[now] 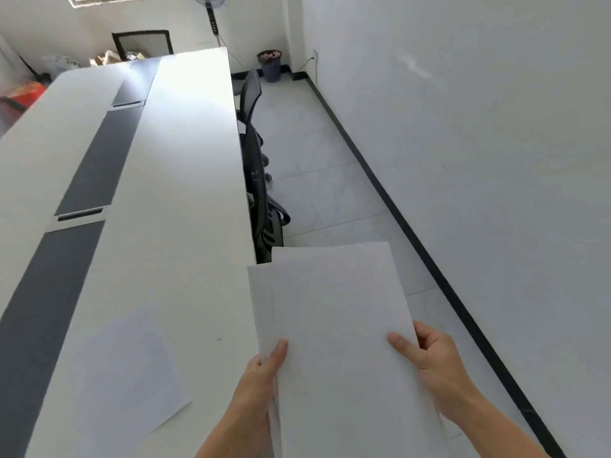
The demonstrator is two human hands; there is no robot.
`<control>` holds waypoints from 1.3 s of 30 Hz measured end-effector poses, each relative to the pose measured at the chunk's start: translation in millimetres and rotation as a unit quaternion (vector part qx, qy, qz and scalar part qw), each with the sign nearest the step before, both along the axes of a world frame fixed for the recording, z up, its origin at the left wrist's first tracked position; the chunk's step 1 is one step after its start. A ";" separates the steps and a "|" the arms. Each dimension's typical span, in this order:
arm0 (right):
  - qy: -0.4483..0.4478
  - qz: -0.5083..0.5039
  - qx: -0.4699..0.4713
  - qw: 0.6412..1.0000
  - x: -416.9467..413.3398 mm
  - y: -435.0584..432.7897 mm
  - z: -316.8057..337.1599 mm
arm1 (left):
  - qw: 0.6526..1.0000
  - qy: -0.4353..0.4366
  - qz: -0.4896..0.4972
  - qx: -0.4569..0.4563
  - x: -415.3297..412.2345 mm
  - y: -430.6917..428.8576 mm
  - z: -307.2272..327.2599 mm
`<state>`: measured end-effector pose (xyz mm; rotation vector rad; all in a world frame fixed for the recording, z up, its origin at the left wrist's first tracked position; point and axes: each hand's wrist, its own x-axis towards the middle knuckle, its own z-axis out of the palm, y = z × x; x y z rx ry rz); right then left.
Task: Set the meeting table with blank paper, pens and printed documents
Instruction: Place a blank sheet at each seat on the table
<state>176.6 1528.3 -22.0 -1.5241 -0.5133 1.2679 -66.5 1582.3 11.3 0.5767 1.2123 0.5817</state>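
Fanned stack of plain white paper sheets [334, 325] held in air, just off the edge of the long white meeting table [185, 160]. Judgement: thumb 1 sheet free, keep the rest pinched, lay it square at the next seat, ahead of both hands by the black mesh chair [256, 153]. Left hand [261, 375] pinches the stack's left edge, thumb on top. Right hand [433, 361] grips the right edge likewise. 1 white sheet [132, 368] lies on the table, left of the left hand.

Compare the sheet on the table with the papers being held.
The sheet lies flat on the table, untouched; the papers are held off its edge by the left hand and right hand. The sheet looks single; the papers are several, fanned. Both look white and blank.
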 end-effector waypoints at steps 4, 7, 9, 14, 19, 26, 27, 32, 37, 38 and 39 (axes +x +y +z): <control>0.004 -0.047 0.014 0.999 33.1 30.4 -2.9 | 1.000 -0.010 -0.025 -0.007 34.2 34.8 -5.6; 0.009 -0.051 0.000 0.999 57.8 63.1 -6.4 | 0.999 -0.016 -0.030 -0.010 63.6 73.4 -16.7; 0.010 -0.052 -0.007 0.999 79.8 91.3 -7.7 | 0.999 -0.020 -0.021 -0.017 86.6 105.0 -21.7; 0.017 -0.045 -0.013 0.999 138.1 169.6 5.4 | 0.998 -0.053 -0.037 -0.019 133.9 193.1 -16.2; 0.067 -0.042 0.003 0.997 174.6 246.1 13.0 | 0.998 -0.062 -0.028 0.015 159.8 279.0 -0.1; 0.116 0.001 -0.038 0.992 205.9 347.4 -11.3 | 0.998 -0.027 0.033 0.043 179.7 360.1 -5.1; 0.115 0.020 -0.048 0.992 212.0 366.1 -14.5 | 0.998 -0.021 0.046 0.045 182.5 372.4 -7.3; 0.106 0.130 -0.083 0.982 240.5 474.7 -19.8 | 0.987 0.024 0.144 0.071 211.4 435.4 -6.9; 0.094 0.245 -0.103 0.959 260.4 584.8 -10.5 | 0.960 0.072 0.259 0.077 233.4 486.0 6.1; 0.088 0.268 -0.104 0.954 260.8 605.5 -8.7 | 0.952 0.078 0.286 0.074 233.7 490.7 8.3; 0.080 0.290 -0.108 0.948 259.0 624.6 -8.4 | 0.943 0.084 0.315 0.069 232.9 493.6 8.8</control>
